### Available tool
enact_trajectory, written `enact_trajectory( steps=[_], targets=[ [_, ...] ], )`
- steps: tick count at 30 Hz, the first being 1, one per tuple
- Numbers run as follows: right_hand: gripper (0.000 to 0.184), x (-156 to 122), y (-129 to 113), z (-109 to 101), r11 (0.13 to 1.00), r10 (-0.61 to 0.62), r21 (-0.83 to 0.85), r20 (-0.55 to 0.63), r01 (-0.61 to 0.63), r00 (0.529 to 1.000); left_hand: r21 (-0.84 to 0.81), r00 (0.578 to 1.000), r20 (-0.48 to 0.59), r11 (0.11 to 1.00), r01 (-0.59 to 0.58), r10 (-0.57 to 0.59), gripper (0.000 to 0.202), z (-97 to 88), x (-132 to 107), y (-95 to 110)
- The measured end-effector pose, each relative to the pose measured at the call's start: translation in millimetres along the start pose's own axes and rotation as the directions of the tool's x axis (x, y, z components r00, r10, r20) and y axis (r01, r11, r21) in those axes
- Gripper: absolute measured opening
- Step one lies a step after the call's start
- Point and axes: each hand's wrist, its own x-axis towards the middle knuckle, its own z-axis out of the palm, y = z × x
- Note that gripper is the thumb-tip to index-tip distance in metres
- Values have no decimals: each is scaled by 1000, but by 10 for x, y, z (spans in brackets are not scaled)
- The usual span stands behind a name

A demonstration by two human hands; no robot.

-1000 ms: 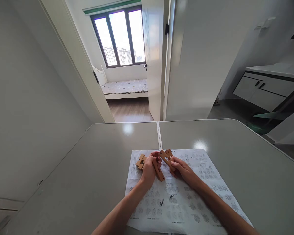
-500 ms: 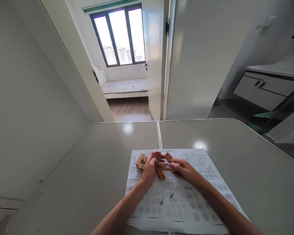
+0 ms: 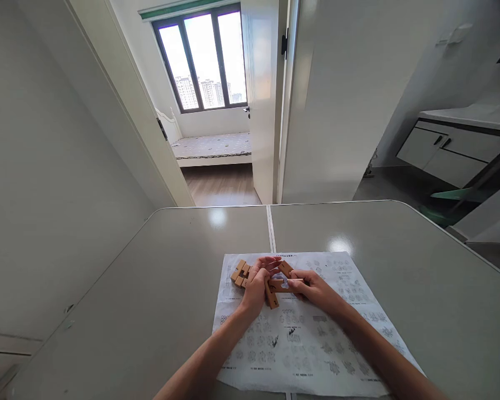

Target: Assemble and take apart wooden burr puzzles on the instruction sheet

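Note:
My left hand (image 3: 257, 280) is closed around a notched wooden puzzle piece (image 3: 271, 299), whose lower end sticks out below the fingers. Between the thumb and fingers of my right hand (image 3: 308, 284) is another notched wooden piece (image 3: 278, 285), lying level with its left end against the piece in my left hand. A third wooden piece (image 3: 285, 269) slants just above, between the two hands; whether a finger touches it I cannot tell. Left of my left hand, a cluster of joined wooden blocks (image 3: 240, 273) rests on the paper, its right side partly hidden.
Under the hands lies a creased printed sheet (image 3: 283, 355) with small diagrams. It covers the near middle of a glossy grey table (image 3: 158, 311) with a central seam. Beyond the far edge are an open door (image 3: 263, 100), a bed (image 3: 212, 145) and a window.
The piece in my left hand has tilted slightly, its lower end shifting left and down. The level piece has dropped a little with it. Both hands stay nearly in place.

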Motion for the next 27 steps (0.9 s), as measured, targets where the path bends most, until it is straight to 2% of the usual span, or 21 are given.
enact_trajectory(
  steps=[6, 16, 27],
  targets=[
    [38, 13, 26, 20, 1000, -20, -22, 29, 21, 999, 36, 996, 55, 997, -70, 68, 27, 25, -31, 36],
    [39, 18, 32, 62, 996, -35, -81, 15, 36, 999, -32, 998, -22, 997, -66, 65, 24, 38, 3, 73],
    [42, 7, 43, 46, 994, -81, -77, 29, 83, 996, 169, 975, -7, 961, -219, 224, 27, 180, -158, 135]
  ],
)
